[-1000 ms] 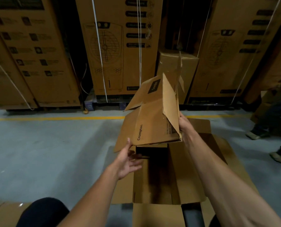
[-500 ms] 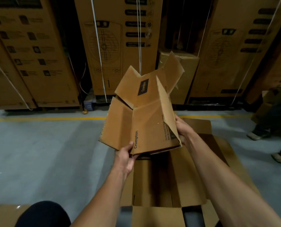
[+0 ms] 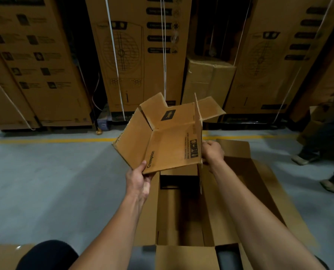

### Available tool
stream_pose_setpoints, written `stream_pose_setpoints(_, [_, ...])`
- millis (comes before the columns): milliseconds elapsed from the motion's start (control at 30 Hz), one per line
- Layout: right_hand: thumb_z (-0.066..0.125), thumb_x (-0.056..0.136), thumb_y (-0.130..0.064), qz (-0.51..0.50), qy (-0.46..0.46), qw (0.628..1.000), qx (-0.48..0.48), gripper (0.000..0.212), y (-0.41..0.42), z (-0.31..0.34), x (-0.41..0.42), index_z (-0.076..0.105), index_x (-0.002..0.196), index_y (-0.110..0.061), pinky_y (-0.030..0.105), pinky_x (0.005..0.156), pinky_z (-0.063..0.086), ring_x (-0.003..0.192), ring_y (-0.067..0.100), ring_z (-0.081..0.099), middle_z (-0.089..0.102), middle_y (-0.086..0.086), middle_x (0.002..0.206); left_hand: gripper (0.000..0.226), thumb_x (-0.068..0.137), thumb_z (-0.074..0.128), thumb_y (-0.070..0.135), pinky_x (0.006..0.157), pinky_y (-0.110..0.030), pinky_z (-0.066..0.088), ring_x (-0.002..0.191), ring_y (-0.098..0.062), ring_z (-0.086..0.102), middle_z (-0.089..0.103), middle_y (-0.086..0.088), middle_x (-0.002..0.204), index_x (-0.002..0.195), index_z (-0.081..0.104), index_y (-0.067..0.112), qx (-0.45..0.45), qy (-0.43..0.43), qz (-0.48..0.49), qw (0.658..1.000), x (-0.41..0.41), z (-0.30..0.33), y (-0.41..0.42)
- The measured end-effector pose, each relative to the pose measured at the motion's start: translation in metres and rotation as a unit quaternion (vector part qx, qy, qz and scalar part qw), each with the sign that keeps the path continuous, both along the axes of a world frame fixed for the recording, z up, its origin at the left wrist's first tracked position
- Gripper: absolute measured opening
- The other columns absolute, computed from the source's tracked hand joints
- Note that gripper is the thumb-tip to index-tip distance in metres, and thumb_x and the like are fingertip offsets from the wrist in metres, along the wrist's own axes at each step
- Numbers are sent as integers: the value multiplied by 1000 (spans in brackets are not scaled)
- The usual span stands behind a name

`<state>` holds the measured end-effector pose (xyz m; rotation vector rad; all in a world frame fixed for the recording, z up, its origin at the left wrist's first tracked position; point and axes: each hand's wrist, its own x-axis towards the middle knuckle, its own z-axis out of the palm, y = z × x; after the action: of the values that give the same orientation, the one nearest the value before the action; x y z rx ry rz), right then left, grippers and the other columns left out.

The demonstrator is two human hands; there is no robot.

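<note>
A small brown carton (image 3: 168,145) printed "Crompton" hangs in the air with its flaps spread out. My left hand (image 3: 139,180) pinches its near bottom corner, thumb on top. My right hand (image 3: 211,152) grips its right edge, fingers curled behind the panel. Below the carton lies a large open cardboard box (image 3: 218,211) on the floor, its flaps folded outward and its inside dark.
Tall strapped cartons (image 3: 140,55) stand in a row along the back behind a yellow floor line (image 3: 51,141). A smaller carton (image 3: 209,78) stands between them. Another person's feet (image 3: 306,158) are at the right. Grey concrete floor (image 3: 51,182) spreads to the left.
The carton has tilted flatter and its flaps have spread open. My left hand rose from below and took hold of the near corner. My right hand stayed on the right edge.
</note>
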<state>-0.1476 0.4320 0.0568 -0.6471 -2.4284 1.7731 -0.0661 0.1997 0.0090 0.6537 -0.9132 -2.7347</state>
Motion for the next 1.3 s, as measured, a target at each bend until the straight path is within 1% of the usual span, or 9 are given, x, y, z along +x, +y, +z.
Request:
stream_pose_setpoints(200, [43,109,-44,-81,68,990,97,50,-7,33,50,70,79,-15,41,62,60,71,24,70,73,7,82,40,101,63,-2,76,-42,65,114,-35,73,75,-21,125,140,58,-3,-10,19,-6,1000,-18,8,-3])
stream_pose_setpoints(367, [41,110,-40,-70,288,944,146,60,-50,20,121,65,61,-16,39,40,55,45,15,66,66,1,53,33,102,62,-1,84,-46,64,113,-34,74,76,-18,122,134,63,0,-19,42,-8,999,-27,23,-5])
stream_pose_setpoints(467, [51,94,-79,-17,210,975,66,55,-73,0,127,73,87,-28,36,66,65,75,8,73,75,-9,83,33,103,61,-1,85,-46,63,115,-34,73,76,-18,125,136,62,2,-29,48,-10,998,-27,27,-6])
stream_pose_setpoints(533, [65,72,-92,-19,87,985,-147,67,-77,4,112,66,105,-34,47,84,63,101,21,70,71,-5,111,30,103,61,0,83,-43,64,113,-32,74,77,-17,122,133,64,3,-40,48,-15,998,-24,26,-9])
stream_pose_setpoints(633, [83,84,-54,-31,69,889,-452,59,-77,21,89,62,128,-20,53,82,60,109,28,66,73,5,121,26,103,60,0,83,-42,63,111,-31,75,79,-14,116,128,65,5,-50,50,-21,997,-17,23,-14])
stream_pose_setpoints(733, [70,98,-6,-116,101,832,-534,44,-75,29,66,55,139,-10,60,101,55,113,33,70,74,14,124,25,103,59,-2,90,-48,62,112,-32,74,81,-11,111,124,66,9,-62,53,-23,996,-17,19,-19])
stream_pose_setpoints(867, [62,100,6,-109,113,862,-482,48,-83,21,56,46,141,-14,55,103,56,117,29,70,70,13,130,28,101,62,-3,102,-57,57,118,-37,71,79,-13,118,126,66,9,-77,51,-12,996,-17,16,-37])
stream_pose_setpoints(1033, [60,100,9,-62,117,857,-499,50,-118,12,59,45,144,-10,44,95,60,109,24,72,72,11,123,41,101,62,-3,91,-53,61,120,-37,70,74,-16,129,141,60,5,-82,65,17,994,-3,16,-76])
stream_pose_setpoints(1300, [59,98,12,44,97,857,-504,35,-228,19,58,64,121,-14,42,76,66,97,28,74,75,13,111,42,102,59,-5,86,-49,64,120,-38,70,74,-19,129,143,59,5,-72,75,115,988,38,32,-176])
